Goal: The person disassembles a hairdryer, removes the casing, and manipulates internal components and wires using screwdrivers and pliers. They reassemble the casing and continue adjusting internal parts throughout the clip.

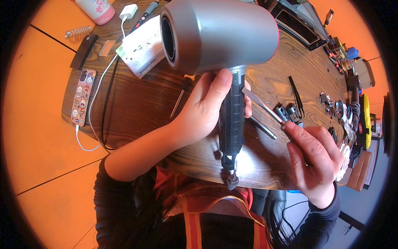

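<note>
My left hand [203, 101] wraps round the upper handle of a grey hair dryer [226, 35], its thumb just under the barrel. The dryer is held over the table with its round opening facing left. Its handle [231, 124] shows a black ribbed inner part, and at its lower end there are small fittings and the cord end [232, 180]. Between the fingertips of my right hand [317, 155] is a flat-blade screwdriver [265, 107]. The blade tip reaches the right side of the handle near its top, beside my left fingers; whether it touches is unclear.
On the wooden table [153, 112], another screwdriver [179, 97] lies left of the dryer. Black tweezers [297, 96], small black parts [287, 111] and a dark rod [264, 128] lie to the right. A white packet [143, 52] and a charging phone [83, 97] are at left.
</note>
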`<state>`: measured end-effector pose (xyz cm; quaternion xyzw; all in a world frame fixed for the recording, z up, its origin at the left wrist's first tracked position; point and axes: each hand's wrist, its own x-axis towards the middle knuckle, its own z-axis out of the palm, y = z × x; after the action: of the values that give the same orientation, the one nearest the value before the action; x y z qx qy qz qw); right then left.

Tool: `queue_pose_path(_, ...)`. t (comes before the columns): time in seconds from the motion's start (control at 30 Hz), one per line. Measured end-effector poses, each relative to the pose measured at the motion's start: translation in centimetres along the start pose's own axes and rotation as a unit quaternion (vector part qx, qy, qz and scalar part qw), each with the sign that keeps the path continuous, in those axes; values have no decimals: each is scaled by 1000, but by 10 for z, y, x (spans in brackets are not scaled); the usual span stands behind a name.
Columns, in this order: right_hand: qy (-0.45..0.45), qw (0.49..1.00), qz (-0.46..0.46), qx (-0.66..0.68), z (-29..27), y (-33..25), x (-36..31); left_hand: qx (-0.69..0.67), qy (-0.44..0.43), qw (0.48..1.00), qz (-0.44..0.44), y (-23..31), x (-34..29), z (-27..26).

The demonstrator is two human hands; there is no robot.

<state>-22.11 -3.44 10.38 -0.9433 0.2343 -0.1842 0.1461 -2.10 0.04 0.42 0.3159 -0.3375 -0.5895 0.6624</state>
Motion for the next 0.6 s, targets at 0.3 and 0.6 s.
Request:
queue_pose_path(0.3, 64, 997, 25, 37, 9, 15, -6, -25, -41, 999, 8, -2, -1, 1)
queue_pose_path(0.6, 74, 920, 301, 239, 35, 20, -43, 155, 75, 984, 43, -1, 2, -3)
